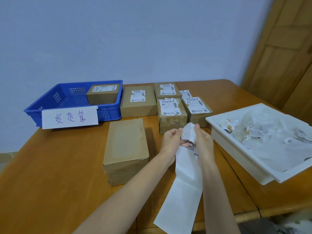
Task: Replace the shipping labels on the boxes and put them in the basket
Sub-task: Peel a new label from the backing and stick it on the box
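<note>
Both hands are working above the desk (50, 166), holding one long white strip (183, 183) of label paper that is hanging down toward the near edge. The left hand (170, 141) is gripping the upper part of the strip, its fingers (176, 132) curled and pressed together on the paper. The right hand (203, 142) is pinching the top of the strip, where a printed label (192, 144) is curling away from the backing. Just left of the hands a plain box (125, 149) is lying on the desk, its top bare. Behind the hands four boxes are standing close together, each carrying a torn label: one (138, 102) just beside the basket, one (167, 91) at the back, one (171, 114) in front of it, and one (196, 110) at the right. The blue basket (42, 105) is sitting at the far left with a handwritten sign (70, 118) on its front, and one labelled box (103, 94) is lying inside it at the right end. At the right, a white tray (236, 154) is holding torn paper scraps (249, 132).
</note>
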Tool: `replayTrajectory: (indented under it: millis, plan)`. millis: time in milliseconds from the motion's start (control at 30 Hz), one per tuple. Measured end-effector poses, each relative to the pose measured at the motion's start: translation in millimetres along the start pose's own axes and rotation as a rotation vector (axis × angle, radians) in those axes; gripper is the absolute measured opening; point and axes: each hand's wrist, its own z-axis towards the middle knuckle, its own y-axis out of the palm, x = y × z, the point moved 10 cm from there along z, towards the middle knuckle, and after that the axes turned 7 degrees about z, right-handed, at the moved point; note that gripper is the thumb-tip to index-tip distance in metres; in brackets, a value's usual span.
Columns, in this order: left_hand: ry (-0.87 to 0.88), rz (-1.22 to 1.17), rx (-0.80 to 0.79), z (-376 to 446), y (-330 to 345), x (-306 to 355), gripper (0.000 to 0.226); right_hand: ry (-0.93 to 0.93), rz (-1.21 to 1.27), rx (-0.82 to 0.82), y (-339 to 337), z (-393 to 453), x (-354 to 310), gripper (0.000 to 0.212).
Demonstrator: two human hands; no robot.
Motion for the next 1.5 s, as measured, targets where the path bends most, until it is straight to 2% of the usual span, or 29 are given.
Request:
replayTrajectory:
  millis: [100,200,300,433,533,667,767,900,1100,1267,1500]
  plan:
    - [0.031,0.045,0.033,3,-7,3,0.03,0.145,0.135,-0.006,5,-2,4,0.029]
    - [0.059,0.124,0.089,4,-15,3,0.032,0.342,0.241,-0.095,16,-10,1,0.041]
    - [0.073,0.143,0.096,3,-20,-2,0.03,0.224,0.194,-0.155,22,-10,-3,0.041]
    - [0.068,0.171,0.022,-1,-10,-2,0.025,0.04,-0.06,-0.071,15,-4,-4,0.028]
    - [0.027,0.102,0.019,0,-11,0,0.027,-0.138,-0.204,-0.072,14,-4,-14,0.03]
    - [0.176,0.229,0.1,1,-18,19,0.029,-0.258,-0.275,-0.039,10,-11,-26,0.034]
    - [0.267,0.314,0.157,2,-22,30,0.029,-0.262,-0.264,-0.007,8,-10,-31,0.033]
    - [0.169,0.217,0.209,5,-30,22,0.027,-0.225,-0.191,0.015,3,-7,-26,0.038]
    - [0.023,0.067,0.192,8,-26,4,0.027,-0.164,-0.135,0.033,-2,-4,-17,0.037]
    - [-0.07,-0.067,0.135,11,-22,-7,0.022,-0.038,0.0,0.002,0,-2,-4,0.025]
    - [-0.079,-0.07,0.17,8,-26,-5,0.023,0.083,0.191,-0.034,10,-3,8,0.023]
